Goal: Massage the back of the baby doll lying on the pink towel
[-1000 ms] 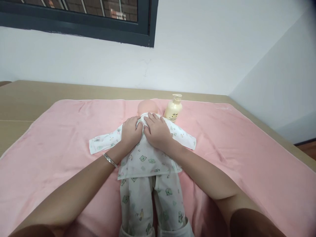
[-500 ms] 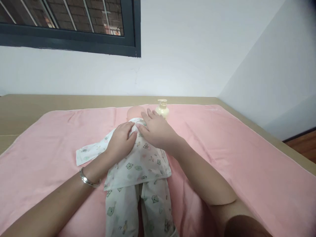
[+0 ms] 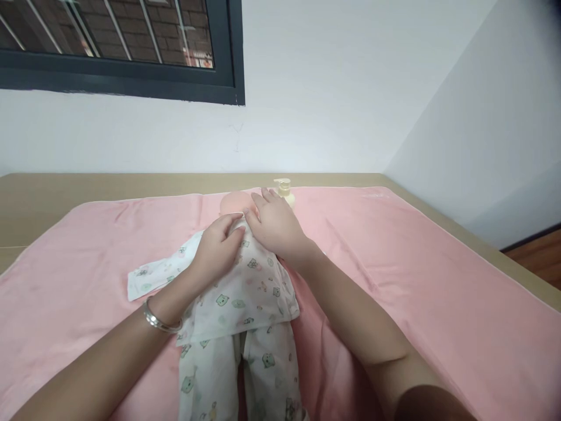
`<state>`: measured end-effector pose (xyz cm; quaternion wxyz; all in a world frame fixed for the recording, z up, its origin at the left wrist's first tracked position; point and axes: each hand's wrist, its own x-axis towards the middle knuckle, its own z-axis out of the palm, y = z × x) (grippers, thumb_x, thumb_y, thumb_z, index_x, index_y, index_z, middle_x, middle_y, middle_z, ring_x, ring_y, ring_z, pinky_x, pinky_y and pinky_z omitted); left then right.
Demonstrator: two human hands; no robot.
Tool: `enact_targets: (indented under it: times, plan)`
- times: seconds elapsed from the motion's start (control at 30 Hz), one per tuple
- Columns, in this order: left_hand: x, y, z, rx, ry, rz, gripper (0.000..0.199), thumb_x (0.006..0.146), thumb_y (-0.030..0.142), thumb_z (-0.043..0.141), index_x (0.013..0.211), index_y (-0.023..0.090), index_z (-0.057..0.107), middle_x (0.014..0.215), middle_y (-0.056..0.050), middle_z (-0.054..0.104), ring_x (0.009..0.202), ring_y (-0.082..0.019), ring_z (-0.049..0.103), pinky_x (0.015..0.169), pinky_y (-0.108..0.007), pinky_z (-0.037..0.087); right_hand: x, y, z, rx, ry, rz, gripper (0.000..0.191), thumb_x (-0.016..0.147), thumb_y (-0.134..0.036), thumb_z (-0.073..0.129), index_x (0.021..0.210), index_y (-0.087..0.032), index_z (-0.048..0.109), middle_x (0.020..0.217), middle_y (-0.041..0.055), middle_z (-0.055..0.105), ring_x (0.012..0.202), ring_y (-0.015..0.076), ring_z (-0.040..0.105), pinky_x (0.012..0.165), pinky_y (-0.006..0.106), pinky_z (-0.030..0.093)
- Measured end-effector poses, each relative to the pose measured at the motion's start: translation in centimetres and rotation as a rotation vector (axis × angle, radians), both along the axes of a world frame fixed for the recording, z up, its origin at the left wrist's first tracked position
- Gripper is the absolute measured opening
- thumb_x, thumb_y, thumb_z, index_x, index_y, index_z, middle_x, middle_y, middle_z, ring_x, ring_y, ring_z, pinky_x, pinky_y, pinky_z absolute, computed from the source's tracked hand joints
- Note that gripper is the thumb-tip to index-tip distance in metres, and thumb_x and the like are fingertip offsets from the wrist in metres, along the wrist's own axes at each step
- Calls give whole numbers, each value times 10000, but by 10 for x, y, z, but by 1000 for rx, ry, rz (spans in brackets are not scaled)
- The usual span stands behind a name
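Note:
A doll in white printed clothes lies on its back, its smooth round head (image 3: pixel 236 202) at the far end. Its long-sleeved shirt (image 3: pixel 245 295) has green animal prints, with one sleeve (image 3: pixel 151 278) stretched out to the left. The matching trousers (image 3: pixel 269 362) extend toward me. At the collar, my left hand (image 3: pixel 219 245) has its fingers and thumb closed on the shirt cloth. My right hand (image 3: pixel 278 225) rests over the shoulder beside the head, fingers stretched out and thumb touching the collar. The other sleeve is mostly hidden behind my right hand and forearm.
A cream pump bottle (image 3: pixel 284 190) stands just behind my right hand. Under everything spreads a pink cloth (image 3: pixel 372 245) on a light wooden surface (image 3: pixel 87 186). A white wall (image 3: pixel 315 105) and a dark-framed window (image 3: pixel 236 52) rise behind it.
The view has shifted slightly right. My right hand has moved a little up toward the head and bottle, its thumb now at the collar edge. My left hand stays at the collar.

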<state>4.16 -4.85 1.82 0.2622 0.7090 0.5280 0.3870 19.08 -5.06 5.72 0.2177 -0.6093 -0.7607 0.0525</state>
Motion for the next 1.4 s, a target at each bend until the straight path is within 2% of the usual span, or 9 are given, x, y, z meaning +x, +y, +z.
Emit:
enact_targets:
  times: [0.3,0.57,0.7,0.93,1.1,1.17,1.23,1.33,1.4]
  plan:
    - [8,-1,12,-16,-80,-23,453,863,318,472,1256,202,667,1301,-46,679,1172,-253,625,1091,-410,456,4,4,0,-11,35,7,526,1027,-350,310,1450,-79,469,1593,201,352,1501,339,300,1213,520,287]
    - [17,0,17,-46,-64,-24,437,852,335,486,1217,200,685,1288,-62,678,1204,-289,613,1078,-434,478,16,2,11,23,113,-15,515,1026,-341,330,1430,-64,490,1580,214,367,1508,330,290,1223,513,269]
    - [22,-1,20,-55,-74,-25,451,852,371,508,1231,192,673,1327,-68,658,1254,-301,584,1116,-437,446,25,5,16,61,148,-36,488,1024,-336,334,1389,-76,528,1553,206,415,1476,336,349,1184,513,332]
    - [30,4,17,-62,-118,-53,438,857,371,527,1240,207,661,1362,-85,637,1308,-306,550,1169,-446,380,41,17,15,92,226,-52,528,1010,-337,362,1443,-56,471,1565,209,396,1509,318,300,1211,493,308]
    - [40,8,24,-51,-167,-102,345,853,317,534,1135,218,707,1355,-75,641,1313,-296,540,1171,-436,370,43,19,17,114,250,-70,533,1000,-334,380,1455,-70,464,1588,196,363,1509,318,302,1217,497,307]
    - [48,13,28,-45,-250,-140,306,837,309,559,1075,204,721,1321,-80,657,1297,-291,547,1173,-437,362,43,19,18,103,257,-83,551,997,-337,384,1475,-69,439,1617,197,300,1523,327,265,1228,500,289]
    - [57,20,32,-95,-448,-222,271,827,301,579,1030,184,717,1269,-89,675,1274,-274,561,1169,-417,370,45,23,16,135,237,-81,573,989,-331,395,1499,-69,399,1648,185,223,1550,330,170,1250,519,234]
    - [70,33,37,-344,-874,-326,275,885,338,526,1033,161,675,1180,-108,682,1220,-230,596,1115,-352,435,52,38,5,241,168,-51,599,970,-278,395,1530,-77,328,1679,156,112,1571,292,17,1277,535,108]
    - [77,43,43,-536,-1082,-316,377,947,412,441,1141,147,627,1166,-133,663,1184,-224,615,1044,-338,492,57,51,-6,256,152,-19,624,953,-224,371,1547,-58,273,1682,163,77,1573,258,-12,1285,508,71]
